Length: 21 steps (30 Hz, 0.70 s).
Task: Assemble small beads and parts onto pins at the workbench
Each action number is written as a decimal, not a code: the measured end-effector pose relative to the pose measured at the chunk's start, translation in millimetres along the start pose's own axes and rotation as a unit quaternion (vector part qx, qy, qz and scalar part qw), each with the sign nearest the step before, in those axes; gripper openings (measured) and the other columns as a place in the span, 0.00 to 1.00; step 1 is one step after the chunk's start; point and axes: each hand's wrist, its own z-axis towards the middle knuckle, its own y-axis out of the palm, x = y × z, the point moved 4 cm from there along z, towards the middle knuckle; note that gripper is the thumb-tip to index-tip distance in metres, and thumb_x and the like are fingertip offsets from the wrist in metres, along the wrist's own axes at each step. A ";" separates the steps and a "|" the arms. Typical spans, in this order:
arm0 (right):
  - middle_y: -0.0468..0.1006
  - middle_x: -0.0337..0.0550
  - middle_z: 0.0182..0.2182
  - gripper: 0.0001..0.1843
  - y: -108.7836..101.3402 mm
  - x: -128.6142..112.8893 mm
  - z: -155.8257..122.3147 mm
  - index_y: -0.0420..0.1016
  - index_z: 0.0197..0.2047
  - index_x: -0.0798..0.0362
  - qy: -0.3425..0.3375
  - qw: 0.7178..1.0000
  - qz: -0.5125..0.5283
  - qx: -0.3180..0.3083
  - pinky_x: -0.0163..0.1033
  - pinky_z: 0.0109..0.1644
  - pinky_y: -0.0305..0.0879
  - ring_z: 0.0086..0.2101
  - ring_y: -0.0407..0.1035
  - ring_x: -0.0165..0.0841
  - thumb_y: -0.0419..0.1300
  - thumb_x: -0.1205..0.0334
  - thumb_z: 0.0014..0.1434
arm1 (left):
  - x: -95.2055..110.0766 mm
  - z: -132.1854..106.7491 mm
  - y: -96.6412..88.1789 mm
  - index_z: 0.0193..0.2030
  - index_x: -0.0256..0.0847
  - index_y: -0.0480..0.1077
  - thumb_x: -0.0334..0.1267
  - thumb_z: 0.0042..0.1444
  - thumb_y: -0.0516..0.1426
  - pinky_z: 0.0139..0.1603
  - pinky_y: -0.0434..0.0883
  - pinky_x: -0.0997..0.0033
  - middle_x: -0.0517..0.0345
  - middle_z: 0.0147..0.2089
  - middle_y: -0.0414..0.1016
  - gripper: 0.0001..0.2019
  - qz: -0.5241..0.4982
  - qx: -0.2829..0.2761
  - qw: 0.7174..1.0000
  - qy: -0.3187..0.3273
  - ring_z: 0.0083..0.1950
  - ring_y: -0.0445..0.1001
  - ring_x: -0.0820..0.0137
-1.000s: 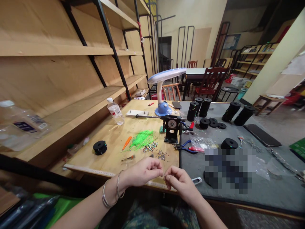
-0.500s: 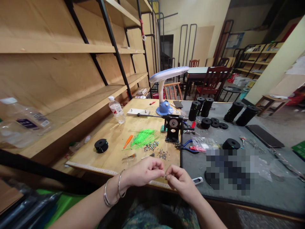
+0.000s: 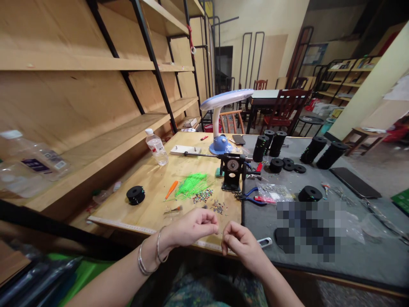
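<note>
My left hand (image 3: 191, 228), with two silver bangles on its wrist, hovers over the near edge of the wooden table (image 3: 153, 192); its fingers are curled in a pinch. My right hand (image 3: 240, 244) sits just to its right, fingers also pinched together. Whatever the fingertips hold is too small to make out. Just beyond the hands lie a pile of small coloured beads (image 3: 203, 195), a bunch of green strands (image 3: 191, 184) and a heap of tiny metal bits (image 3: 217, 207).
A black hand-crank winder (image 3: 232, 171) stands mid-table with blue-handled pliers (image 3: 251, 196) beside it. Black spools (image 3: 275, 145) cover the grey mat (image 3: 319, 256) at right. A blue desk lamp (image 3: 220, 123), water bottle (image 3: 156, 147), orange tool (image 3: 170, 189) and wooden shelving (image 3: 79, 106) fill the left.
My two hands have drawn slightly apart; their fingertips touched before and now a small gap shows. The camera view has barely shifted.
</note>
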 end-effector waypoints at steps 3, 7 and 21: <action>0.74 0.35 0.18 0.08 -0.3 1.0 -0.4 0.63 0.28 0.52 0.005 1.000 -0.005 -0.001 0.32 0.28 0.54 0.20 0.61 0.27 0.56 0.59 0.56 | 0.9 -0.2 -2.0 0.29 0.38 0.64 0.42 0.51 0.56 0.25 0.49 0.73 0.69 0.22 0.54 0.09 -0.009 0.006 1.000 0.002 0.25 0.51 0.76; 0.74 0.35 0.18 0.10 -0.1 1.2 0.2 0.63 0.28 0.52 0.015 1.000 0.000 -0.004 0.31 0.23 0.48 0.17 0.53 0.24 0.57 0.56 0.56 | 2.3 0.0 -1.6 0.29 0.38 0.64 0.42 0.51 0.56 0.25 0.49 0.73 0.70 0.21 0.53 0.10 -0.008 0.001 1.000 0.000 0.24 0.50 0.76; 0.75 0.37 0.19 0.19 2.9 5.0 -0.4 0.63 0.27 0.52 0.026 0.999 0.026 -0.014 0.31 0.21 0.45 0.16 0.51 0.23 0.58 0.45 0.56 | -1.4 1.4 -2.9 0.29 0.38 0.64 0.43 0.50 0.58 0.27 0.52 0.74 0.68 0.23 0.57 0.11 -0.037 0.005 0.999 0.007 0.27 0.53 0.76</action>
